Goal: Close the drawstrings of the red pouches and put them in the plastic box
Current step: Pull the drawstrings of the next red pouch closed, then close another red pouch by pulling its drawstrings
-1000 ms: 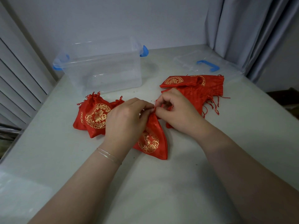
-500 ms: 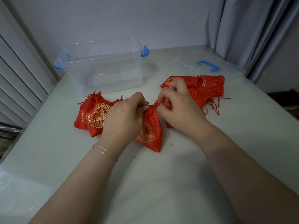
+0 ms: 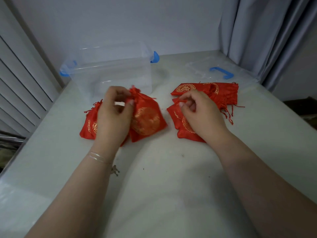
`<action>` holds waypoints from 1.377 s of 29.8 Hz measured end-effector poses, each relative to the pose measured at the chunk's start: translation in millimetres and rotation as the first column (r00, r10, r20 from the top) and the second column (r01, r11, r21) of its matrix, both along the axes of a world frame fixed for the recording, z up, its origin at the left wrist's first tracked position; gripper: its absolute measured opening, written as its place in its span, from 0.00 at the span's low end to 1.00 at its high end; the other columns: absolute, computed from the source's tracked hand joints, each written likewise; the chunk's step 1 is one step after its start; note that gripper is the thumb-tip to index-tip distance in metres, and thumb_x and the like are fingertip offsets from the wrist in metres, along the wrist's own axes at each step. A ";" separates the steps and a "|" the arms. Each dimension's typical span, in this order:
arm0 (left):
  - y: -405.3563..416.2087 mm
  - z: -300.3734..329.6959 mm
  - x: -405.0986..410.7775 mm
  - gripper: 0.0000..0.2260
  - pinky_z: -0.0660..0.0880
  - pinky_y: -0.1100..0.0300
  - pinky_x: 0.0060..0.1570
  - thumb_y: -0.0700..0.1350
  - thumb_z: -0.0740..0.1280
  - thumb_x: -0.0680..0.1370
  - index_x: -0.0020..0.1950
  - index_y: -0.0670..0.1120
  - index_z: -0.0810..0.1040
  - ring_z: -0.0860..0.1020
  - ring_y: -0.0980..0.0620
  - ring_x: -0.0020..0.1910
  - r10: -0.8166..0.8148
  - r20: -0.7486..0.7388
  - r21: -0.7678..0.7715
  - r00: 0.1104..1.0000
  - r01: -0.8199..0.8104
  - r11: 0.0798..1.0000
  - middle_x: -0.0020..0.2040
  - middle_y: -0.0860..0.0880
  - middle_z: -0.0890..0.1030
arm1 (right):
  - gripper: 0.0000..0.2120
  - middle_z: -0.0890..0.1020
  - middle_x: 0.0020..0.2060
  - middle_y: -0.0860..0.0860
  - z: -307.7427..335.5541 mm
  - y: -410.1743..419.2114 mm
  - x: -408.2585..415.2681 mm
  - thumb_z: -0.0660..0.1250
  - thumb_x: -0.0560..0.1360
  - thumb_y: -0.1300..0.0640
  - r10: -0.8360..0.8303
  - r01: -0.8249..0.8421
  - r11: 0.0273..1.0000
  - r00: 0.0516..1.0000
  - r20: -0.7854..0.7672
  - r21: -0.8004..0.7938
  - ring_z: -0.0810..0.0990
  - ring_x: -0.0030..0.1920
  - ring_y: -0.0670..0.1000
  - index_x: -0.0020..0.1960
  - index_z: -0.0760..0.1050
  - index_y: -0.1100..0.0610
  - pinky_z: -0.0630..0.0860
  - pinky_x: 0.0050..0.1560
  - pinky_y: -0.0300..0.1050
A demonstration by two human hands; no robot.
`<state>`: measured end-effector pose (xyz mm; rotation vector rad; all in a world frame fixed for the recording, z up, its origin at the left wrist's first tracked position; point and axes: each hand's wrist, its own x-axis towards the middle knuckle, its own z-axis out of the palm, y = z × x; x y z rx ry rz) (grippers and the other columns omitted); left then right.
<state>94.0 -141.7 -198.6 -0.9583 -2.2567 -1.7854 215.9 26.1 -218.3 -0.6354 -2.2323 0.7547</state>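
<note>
Gripping a cinched pouch by its neck, the left hand held it over the closed pile; the right hand pinched a drawstring on the next pouch, with open ones stacked behind; the box beyond looked empty, so, as I judged, no pouch was boxed yet.

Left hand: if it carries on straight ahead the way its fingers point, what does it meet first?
Probably the plastic box. The left hand, gripping a cinched pouch by its neck, points away from the person, and the box's near wall stands just beyond the fingertips. Depth is unclear from this one view.
</note>
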 end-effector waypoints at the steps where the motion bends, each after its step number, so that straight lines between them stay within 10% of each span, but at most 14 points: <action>1: -3.2 -1.0 -8.9 0.10 0.71 0.66 0.41 0.37 0.66 0.76 0.45 0.54 0.74 0.75 0.57 0.39 0.098 -0.030 -0.030 0.995 -0.099 0.995 0.43 0.57 0.78 | 0.07 0.74 0.47 0.44 -0.4 2.7 1.9 0.65 0.75 0.53 -0.065 0.063 0.997 0.995 0.070 0.036 0.74 0.46 0.42 0.53 0.75 0.47 0.73 0.48 0.43; 6: -16.6 -25.7 -49.7 0.11 0.68 0.57 0.54 0.37 0.61 0.77 0.52 0.48 0.81 0.73 0.45 0.53 0.278 -0.253 -0.320 0.927 -0.351 0.880 0.53 0.45 0.79 | 0.22 0.69 0.63 0.54 -5.6 6.4 4.6 0.63 0.76 0.45 -0.193 0.144 0.980 0.867 0.459 0.141 0.66 0.64 0.57 0.67 0.67 0.51 0.66 0.61 0.52; 12: -17.2 -41.3 -54.2 0.10 0.65 0.46 0.52 0.43 0.66 0.76 0.55 0.49 0.81 0.68 0.37 0.56 0.284 -0.483 -0.515 0.828 -0.531 0.673 0.56 0.41 0.74 | 0.33 0.70 0.62 0.57 -3.9 6.2 5.1 0.63 0.72 0.35 -0.266 0.227 0.964 0.836 0.480 0.137 0.67 0.64 0.59 0.67 0.66 0.56 0.66 0.62 0.54; 19: -6.4 -21.4 -28.0 0.07 0.65 0.54 0.50 0.45 0.65 0.78 0.52 0.47 0.81 0.73 0.42 0.50 0.244 -0.643 -0.174 0.726 -0.449 0.876 0.51 0.45 0.78 | 0.17 0.77 0.50 0.53 -0.7 6.5 6.2 0.62 0.75 0.46 -0.192 0.181 0.981 0.844 0.501 0.070 0.75 0.46 0.54 0.57 0.71 0.58 0.68 0.42 0.46; 25: 14.0 -22.0 20.0 0.17 0.77 0.56 0.47 0.59 0.58 0.79 0.51 0.51 0.81 0.81 0.58 0.43 -0.211 -0.006 -0.328 0.977 0.198 0.924 0.46 0.55 0.84 | 0.05 0.75 0.34 0.45 6.2 -12.1 3.7 0.66 0.74 0.52 -0.007 0.004 1.000 0.982 0.189 0.015 0.75 0.38 0.48 0.46 0.70 0.49 0.70 0.37 0.46; 31: 17.5 -23.4 21.2 0.20 0.76 0.38 0.51 0.56 0.65 0.77 0.43 0.38 0.78 0.77 0.46 0.41 -0.342 0.472 0.025 0.813 0.375 0.927 0.40 0.39 0.79 | 0.07 0.72 0.35 0.42 -0.2 -42.1 -3.5 0.70 0.72 0.52 0.382 -0.378 0.924 0.913 0.146 -0.055 0.71 0.31 0.42 0.47 0.74 0.51 0.67 0.35 0.39; 37: 14.0 -20.7 16.9 0.12 0.80 0.51 0.50 0.47 0.62 0.80 0.54 0.40 0.79 0.83 0.44 0.50 -0.365 0.640 0.091 0.676 0.405 0.910 0.50 0.41 0.84 | 0.17 0.71 0.61 0.44 2.7 -26.0 -0.3 0.64 0.76 0.50 0.118 -0.130 0.978 0.990 -0.082 -0.161 0.72 0.46 0.37 0.65 0.70 0.47 0.73 0.53 0.39; 41: 14.5 -18.2 19.0 0.15 0.79 0.49 0.52 0.50 0.61 0.80 0.56 0.39 0.77 0.82 0.42 0.52 -0.357 0.675 0.091 0.646 0.408 0.908 0.52 0.40 0.83 | 0.16 0.77 0.50 0.44 2.0 -14.9 -2.4 0.60 0.79 0.48 0.184 -0.150 0.923 0.981 0.064 -0.356 0.76 0.42 0.43 0.65 0.69 0.50 0.75 0.41 0.40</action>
